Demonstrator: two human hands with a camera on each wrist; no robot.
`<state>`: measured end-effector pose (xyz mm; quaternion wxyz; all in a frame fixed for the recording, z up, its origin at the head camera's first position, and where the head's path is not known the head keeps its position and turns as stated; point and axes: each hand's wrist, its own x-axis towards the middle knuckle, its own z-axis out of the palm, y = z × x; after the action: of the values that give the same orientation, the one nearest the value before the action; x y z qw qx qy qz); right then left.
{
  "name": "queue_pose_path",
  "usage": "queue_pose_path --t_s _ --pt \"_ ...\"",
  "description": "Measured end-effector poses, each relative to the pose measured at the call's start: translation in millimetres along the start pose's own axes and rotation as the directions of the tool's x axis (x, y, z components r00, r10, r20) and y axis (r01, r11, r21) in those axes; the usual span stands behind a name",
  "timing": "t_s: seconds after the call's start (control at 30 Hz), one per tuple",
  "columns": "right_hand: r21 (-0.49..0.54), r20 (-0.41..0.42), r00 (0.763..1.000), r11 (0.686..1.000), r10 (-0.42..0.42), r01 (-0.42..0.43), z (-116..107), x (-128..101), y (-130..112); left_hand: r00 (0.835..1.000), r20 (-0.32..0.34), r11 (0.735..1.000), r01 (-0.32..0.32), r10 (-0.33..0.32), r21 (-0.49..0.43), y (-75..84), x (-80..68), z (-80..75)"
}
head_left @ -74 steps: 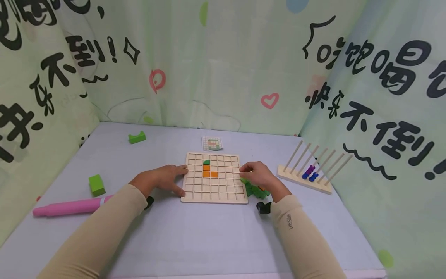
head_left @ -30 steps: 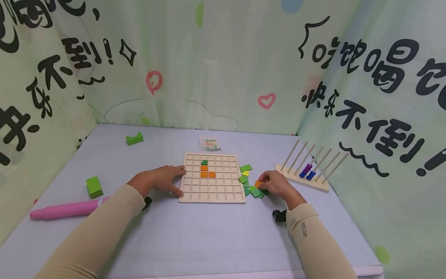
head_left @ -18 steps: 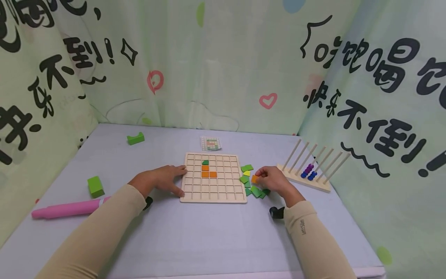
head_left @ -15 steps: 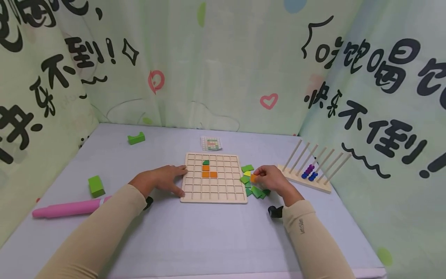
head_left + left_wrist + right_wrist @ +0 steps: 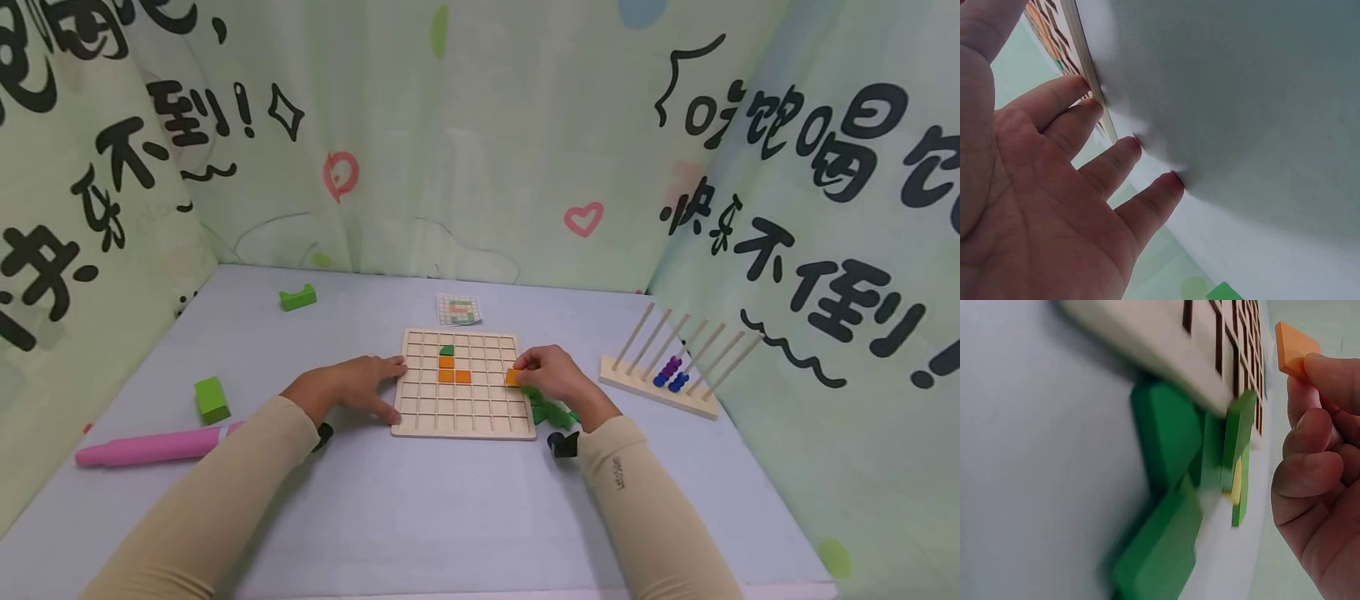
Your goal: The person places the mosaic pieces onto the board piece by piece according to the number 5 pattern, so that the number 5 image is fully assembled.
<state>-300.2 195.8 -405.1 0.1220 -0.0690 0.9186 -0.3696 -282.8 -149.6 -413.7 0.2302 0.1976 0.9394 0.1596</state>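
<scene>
A wooden grid board (image 5: 465, 417) lies mid-table, with a green piece (image 5: 447, 351) and several orange square tiles (image 5: 446, 376) set in its cells. My left hand (image 5: 348, 387) touches the board's left edge, its fingers spread; in the left wrist view the fingertips (image 5: 1088, 106) meet that edge and the table. Between thumb and fingers, my right hand (image 5: 555, 375) pinches an orange square tile (image 5: 1294, 350) over the board's right side. Below that hand, green pieces (image 5: 1169, 434) and a yellow one (image 5: 1237, 481) lie beside the board, partly hidden by the hand in the head view.
Behind the board lies a patterned grid card (image 5: 458, 310). A wooden peg rack (image 5: 660, 387) with blue and purple beads stands at right. At left are a green block (image 5: 212, 400), a curved green block (image 5: 297, 297) and a pink stick (image 5: 150, 448), partly behind the left forearm.
My right hand has picked the orange tile from the loose pile and carried it left, over the board's right edge. The left hand has stayed at the board.
</scene>
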Motion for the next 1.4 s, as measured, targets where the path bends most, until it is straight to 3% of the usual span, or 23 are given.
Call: queue_pose_path --t_s 0.23,0.47,1.4 --pt "-0.041 0.024 0.999 0.999 -0.031 0.032 15.3 11.2 -18.9 1.0 0.004 1.0 0.01 -0.01 0.0 -0.4 0.7 1.6" --pt "-0.127 0.036 0.999 0.992 -0.011 0.016 28.1 23.5 -34.3 1.0 -0.001 1.0 0.006 -0.006 0.005 -0.2 0.2 1.0" --pt "-0.328 0.006 1.0 0.944 0.028 -0.024 47.9 34.6 -47.7 1.0 -0.005 1.0 0.022 -0.022 -0.01 1.9 -1.0 -0.6"
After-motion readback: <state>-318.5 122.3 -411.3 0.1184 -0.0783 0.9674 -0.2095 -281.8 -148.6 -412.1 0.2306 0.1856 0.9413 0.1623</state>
